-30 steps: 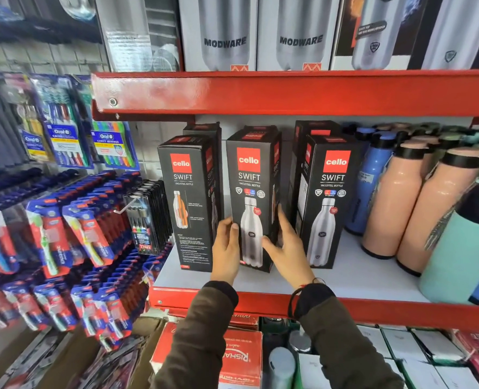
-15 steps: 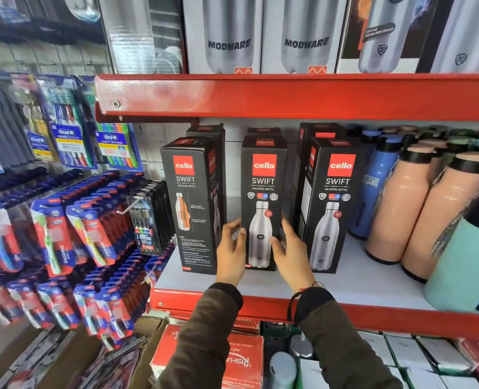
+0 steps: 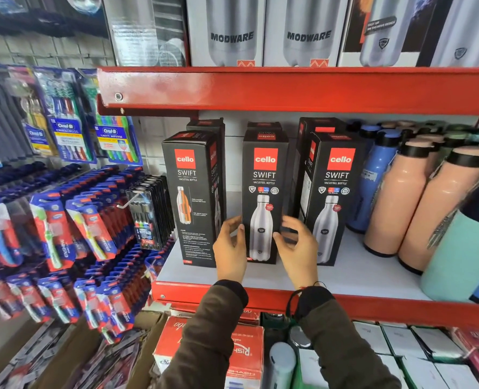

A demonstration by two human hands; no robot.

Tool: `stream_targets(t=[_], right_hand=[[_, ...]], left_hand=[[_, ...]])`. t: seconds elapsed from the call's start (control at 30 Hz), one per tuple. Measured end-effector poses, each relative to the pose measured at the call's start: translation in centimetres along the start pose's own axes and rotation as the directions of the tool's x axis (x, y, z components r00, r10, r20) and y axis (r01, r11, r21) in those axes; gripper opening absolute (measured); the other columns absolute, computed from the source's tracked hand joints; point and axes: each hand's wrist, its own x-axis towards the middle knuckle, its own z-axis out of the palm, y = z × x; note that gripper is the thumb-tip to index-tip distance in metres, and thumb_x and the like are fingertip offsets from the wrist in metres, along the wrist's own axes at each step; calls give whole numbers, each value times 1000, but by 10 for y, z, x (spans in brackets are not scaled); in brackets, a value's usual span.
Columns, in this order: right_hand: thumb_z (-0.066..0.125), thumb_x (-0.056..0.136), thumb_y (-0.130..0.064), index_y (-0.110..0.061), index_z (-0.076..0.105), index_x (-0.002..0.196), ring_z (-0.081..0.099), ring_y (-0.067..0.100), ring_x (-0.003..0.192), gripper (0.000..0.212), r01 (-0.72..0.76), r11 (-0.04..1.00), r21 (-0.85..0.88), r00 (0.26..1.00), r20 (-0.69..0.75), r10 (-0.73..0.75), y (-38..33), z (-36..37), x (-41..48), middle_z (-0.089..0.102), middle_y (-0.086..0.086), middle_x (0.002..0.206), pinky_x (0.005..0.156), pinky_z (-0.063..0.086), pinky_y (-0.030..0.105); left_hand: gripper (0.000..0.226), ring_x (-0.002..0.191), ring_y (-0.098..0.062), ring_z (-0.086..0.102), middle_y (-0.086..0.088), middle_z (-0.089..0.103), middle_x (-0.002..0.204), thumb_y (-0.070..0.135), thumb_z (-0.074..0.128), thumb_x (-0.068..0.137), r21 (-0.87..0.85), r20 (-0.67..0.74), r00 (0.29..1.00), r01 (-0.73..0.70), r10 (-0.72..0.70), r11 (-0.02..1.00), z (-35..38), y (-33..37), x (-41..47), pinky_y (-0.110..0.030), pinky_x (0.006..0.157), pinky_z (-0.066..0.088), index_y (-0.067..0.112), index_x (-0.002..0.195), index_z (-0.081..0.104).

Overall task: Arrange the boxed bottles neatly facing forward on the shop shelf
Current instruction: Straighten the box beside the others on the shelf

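Three black Cello Swift boxed bottles stand in a front row on the white shelf (image 3: 359, 276). The left box (image 3: 189, 192) is turned slightly, showing its side panel. The middle box (image 3: 263, 175) and the right box (image 3: 336, 178) face forward. More black boxes (image 3: 316, 124) stand behind them. My left hand (image 3: 230, 254) grips the middle box's lower left edge. My right hand (image 3: 300, 251) is blurred at the lower right edge, fingers spread, thumb in front of the box face.
Loose peach bottles (image 3: 395, 197), a blue bottle (image 3: 373, 186) and a mint bottle (image 3: 462, 248) crowd the shelf's right side. The red upper shelf edge (image 3: 288, 88) hangs close above. Toothbrush packs (image 3: 64, 234) hang at left. A red carton (image 3: 243, 349) sits below.
The middle box turned from angled to facing forward and slid right, towards the right box. My right hand has loosened and spread off its right side.
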Motion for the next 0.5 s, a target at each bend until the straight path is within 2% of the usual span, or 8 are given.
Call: stream_targets(t=[0.1, 0.23, 0.37, 0.43, 0.5], right_hand=[[75, 83, -8, -24, 67, 114, 67, 3, 83, 36, 32, 999, 18, 998, -58, -31, -7, -2, -6, 70, -6, 101, 66, 52, 11], [76, 84, -13, -26, 67, 102, 65, 8, 75, 24, 94, 995, 31, 989, -120, -90, -20, 9, -15, 65, -13, 88, 61, 51, 15], [74, 86, -13, -23, 69, 103, 67, 10, 78, 21, 102, 992, 78, 992, -78, -96, -32, 33, -23, 70, -8, 96, 66, 54, 21], [73, 86, -13, -20, 70, 110, 69, 4, 86, 25, 84, 992, 96, 996, -29, -81, -37, 43, -23, 73, -7, 104, 70, 53, 14], [71, 88, -10, -15, 69, 119, 66, -8, 91, 31, 71, 993, 94, 997, 35, -75, -42, 59, -25, 72, -5, 113, 73, 49, 5]], left_hand=[[22, 93, 22, 60, 10, 68, 109, 17, 49, 104, -3, 2, 999, -38, 38, 999, -8, 4, -7, 0, 79, 43, 21, 121, 62], [25, 109, 0, 64, 1, 69, 116, 10, 46, 104, -24, -4, 983, -183, 183, 983, -25, 12, -14, -6, 89, 45, 14, 123, 62], [24, 111, -6, 64, 0, 68, 116, 4, 46, 103, -25, -106, 945, -313, 308, 950, -50, 16, -11, -16, 96, 47, 9, 119, 64], [25, 110, -8, 60, 0, 65, 115, 0, 47, 101, 11, -193, 926, -328, 324, 945, -61, 17, -5, -27, 100, 47, 7, 117, 64], [27, 111, -13, 54, -1, 59, 116, 1, 50, 99, 74, -266, 919, -282, 291, 957, -76, 14, 5, -36, 103, 44, 8, 122, 62]])
